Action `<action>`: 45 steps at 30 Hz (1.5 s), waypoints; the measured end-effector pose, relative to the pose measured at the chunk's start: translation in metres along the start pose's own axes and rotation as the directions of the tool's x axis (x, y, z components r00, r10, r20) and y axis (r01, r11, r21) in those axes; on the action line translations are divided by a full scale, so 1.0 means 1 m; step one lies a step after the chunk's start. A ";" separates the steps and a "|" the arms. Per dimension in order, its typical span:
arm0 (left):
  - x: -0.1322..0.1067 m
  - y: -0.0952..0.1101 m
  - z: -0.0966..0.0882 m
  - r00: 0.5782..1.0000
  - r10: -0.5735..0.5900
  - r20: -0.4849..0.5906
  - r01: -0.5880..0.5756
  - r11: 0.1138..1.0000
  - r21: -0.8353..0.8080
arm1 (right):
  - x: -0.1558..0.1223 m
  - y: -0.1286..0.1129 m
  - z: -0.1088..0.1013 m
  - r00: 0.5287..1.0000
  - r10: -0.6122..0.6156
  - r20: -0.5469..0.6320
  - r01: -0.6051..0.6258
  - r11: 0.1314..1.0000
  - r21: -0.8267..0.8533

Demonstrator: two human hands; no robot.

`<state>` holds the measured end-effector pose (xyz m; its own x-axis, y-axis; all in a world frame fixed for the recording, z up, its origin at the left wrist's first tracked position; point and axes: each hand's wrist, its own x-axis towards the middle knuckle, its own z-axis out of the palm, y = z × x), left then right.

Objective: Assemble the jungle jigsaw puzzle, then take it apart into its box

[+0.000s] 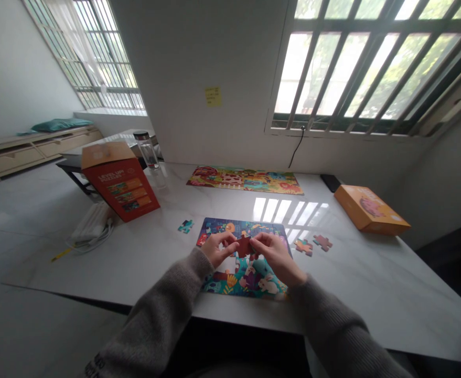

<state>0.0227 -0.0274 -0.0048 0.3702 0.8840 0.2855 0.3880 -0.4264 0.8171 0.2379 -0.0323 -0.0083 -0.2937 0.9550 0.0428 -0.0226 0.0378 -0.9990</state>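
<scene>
On the bench point(136, 262), a red puzzle box point(120, 184) stands on end at my left, and a loose teal piece point(185, 226) lies just left of the partly assembled jigsaw puzzle point(249, 281). My left hand point(216, 249) and right hand point(275, 254) are close together over that puzzle, both pinching a dark red piece point(245, 245). To their right lie a multicoloured piece point(303, 247) and a reddish-brown piece point(322, 242). Farther back, a finished puzzle point(245, 181) lies flat, and an orange box point(370, 210) rests at the far right.
</scene>
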 end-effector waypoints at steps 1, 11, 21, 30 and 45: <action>0.001 0.001 0.002 1.000 -0.020 0.012 0.020 1.000 -0.017 | -0.001 0.002 -0.001 1.000 -0.009 0.007 0.009 0.999 -0.035; 0.003 -0.019 -0.002 0.986 -0.164 0.000 0.163 0.980 -0.115 | -0.010 0.000 -0.002 0.822 -0.493 0.284 0.557 0.596 -0.578; 0.004 -0.020 0.001 0.986 -0.160 -0.036 0.150 0.968 -0.202 | -0.012 0.004 -0.003 0.794 -0.510 0.332 0.582 0.476 -0.660; -0.003 -0.020 -0.016 0.958 -0.133 -0.254 0.092 0.982 -0.165 | -0.011 0.012 -0.008 0.855 -0.463 0.234 0.477 0.524 -0.705; -0.039 -0.059 -0.050 0.957 0.055 -0.286 0.045 0.942 0.333 | -0.004 -0.012 0.015 0.824 -0.306 0.477 0.560 0.311 -0.768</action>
<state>-0.0569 -0.0272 -0.0392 0.1337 0.8769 0.4617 0.6636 -0.4252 0.6155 0.2249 -0.0413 0.0038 -0.6913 0.6346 0.3455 0.5619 0.7728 -0.2951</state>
